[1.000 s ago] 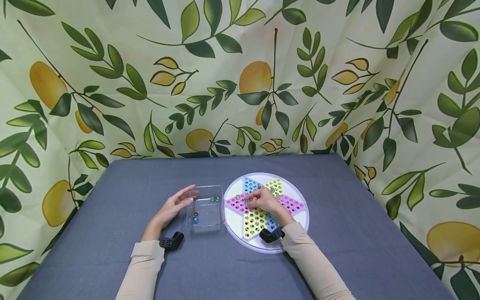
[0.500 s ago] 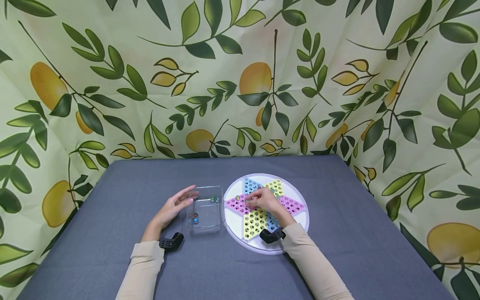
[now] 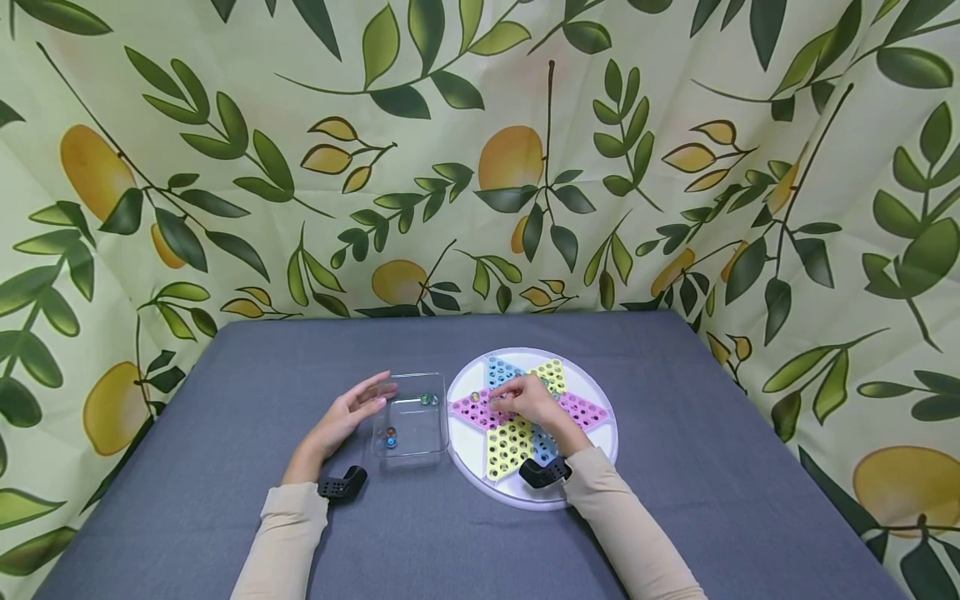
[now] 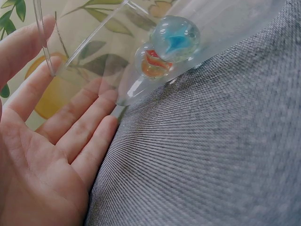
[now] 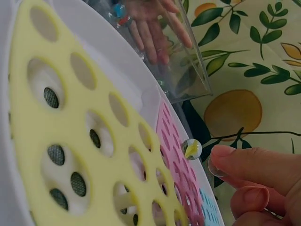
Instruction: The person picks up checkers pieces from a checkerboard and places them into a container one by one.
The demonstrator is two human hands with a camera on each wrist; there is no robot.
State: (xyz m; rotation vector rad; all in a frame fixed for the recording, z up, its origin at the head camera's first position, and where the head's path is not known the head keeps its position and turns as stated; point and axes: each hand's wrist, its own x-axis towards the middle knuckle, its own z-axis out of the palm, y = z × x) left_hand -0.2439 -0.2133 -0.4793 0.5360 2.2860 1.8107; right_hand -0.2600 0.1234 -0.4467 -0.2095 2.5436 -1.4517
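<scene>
A round white Chinese checkers board (image 3: 468,454) with a pink, yellow and blue star lies on the table. Over its pink left part, my right hand (image 3: 528,402) pinches a clear marble (image 5: 215,168) between thumb and finger. Close by on the board sits a marble with a yellow swirl (image 5: 192,149). My left hand (image 3: 351,408) rests against the left side of a clear plastic box (image 3: 416,454), fingers fairly straight. Inside the box are a blue marble (image 4: 176,38), an orange-red marble (image 4: 154,63) and green marbles (image 3: 427,399). My right hand hides part of the board's middle.
The box stands just left of the board, its side close to the rim. Grey cloth (image 3: 300,350) covers the table. Behind and at the sides hangs a leaf-patterned curtain (image 3: 450,208). A black wrist camera (image 3: 544,472) sits over the board's near edge.
Both hands stay almost where they were; the right fingers remain over the pink part of the board. The box and its marbles have not visibly moved.
</scene>
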